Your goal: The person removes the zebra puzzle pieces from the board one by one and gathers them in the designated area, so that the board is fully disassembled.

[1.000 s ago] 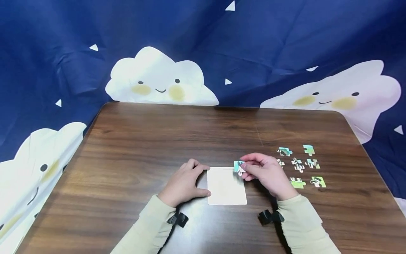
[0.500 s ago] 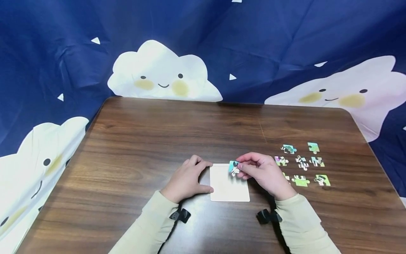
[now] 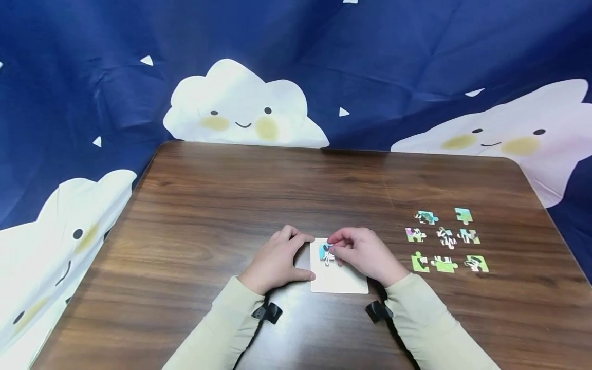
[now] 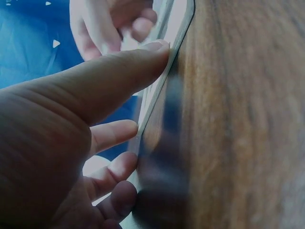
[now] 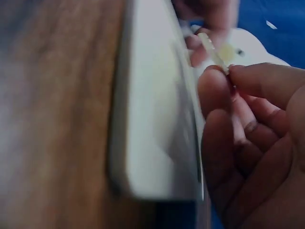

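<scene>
My right hand [image 3: 364, 253] pinches a blue, white and black jigsaw puzzle piece [image 3: 326, 254] between thumb and fingers, over the upper left part of a square white puzzle tray [image 3: 339, 280]. The right wrist view shows the piece [image 5: 212, 52] edge-on at my fingertips, raised off the tray [image 5: 151, 119]. My left hand [image 3: 276, 259] touches the tray's left side, index finger at the far left corner and thumb lower down. Seen from the left wrist, the thumb [image 4: 128, 64] lies right at the tray's rim.
To the right on the brown wooden table [image 3: 231, 190] lie several loose puzzle pieces in three rough rows, among them a green-and-blue one [image 3: 463, 215] and a green-and-white one [image 3: 444, 264]. A blue cloth with clouds [image 3: 250, 108] hangs behind the table.
My right hand has carried the puzzle piece leftward across the tray, from its upper right corner to the upper left. The left hand keeps its place at the tray's edge. The head view has shifted slightly.
</scene>
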### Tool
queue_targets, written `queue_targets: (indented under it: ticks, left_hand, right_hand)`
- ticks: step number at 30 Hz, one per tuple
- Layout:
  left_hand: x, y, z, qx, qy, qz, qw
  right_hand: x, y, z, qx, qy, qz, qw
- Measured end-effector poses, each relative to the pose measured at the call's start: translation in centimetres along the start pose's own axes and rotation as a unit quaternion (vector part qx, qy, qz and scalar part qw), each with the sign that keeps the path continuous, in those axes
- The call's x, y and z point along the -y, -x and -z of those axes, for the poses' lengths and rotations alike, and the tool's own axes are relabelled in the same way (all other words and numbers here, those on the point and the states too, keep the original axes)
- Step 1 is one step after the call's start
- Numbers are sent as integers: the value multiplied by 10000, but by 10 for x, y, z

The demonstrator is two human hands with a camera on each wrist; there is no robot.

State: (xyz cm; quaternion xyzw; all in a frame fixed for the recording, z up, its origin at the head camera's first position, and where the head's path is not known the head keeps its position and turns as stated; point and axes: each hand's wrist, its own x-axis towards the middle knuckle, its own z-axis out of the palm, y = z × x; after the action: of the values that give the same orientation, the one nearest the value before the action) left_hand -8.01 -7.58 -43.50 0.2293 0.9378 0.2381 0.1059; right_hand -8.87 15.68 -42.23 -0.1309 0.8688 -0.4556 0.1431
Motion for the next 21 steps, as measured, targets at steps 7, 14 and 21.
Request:
queue_targets:
  ticks: [7, 14, 21]
  left_hand:
    - [-1, 1, 3, -50, -80, -51, 9999]
    - [-1, 1, 3, -153, -65, -236, 9996]
    - [2, 2, 1, -138, 33, -286, 9995]
  right_hand:
    - [9, -18, -12, -206, 2095, 424, 9767]
    - [15, -23, -13, -267, 2324, 131, 9722]
    - [3, -18, 1, -222, 1595, 194, 9868]
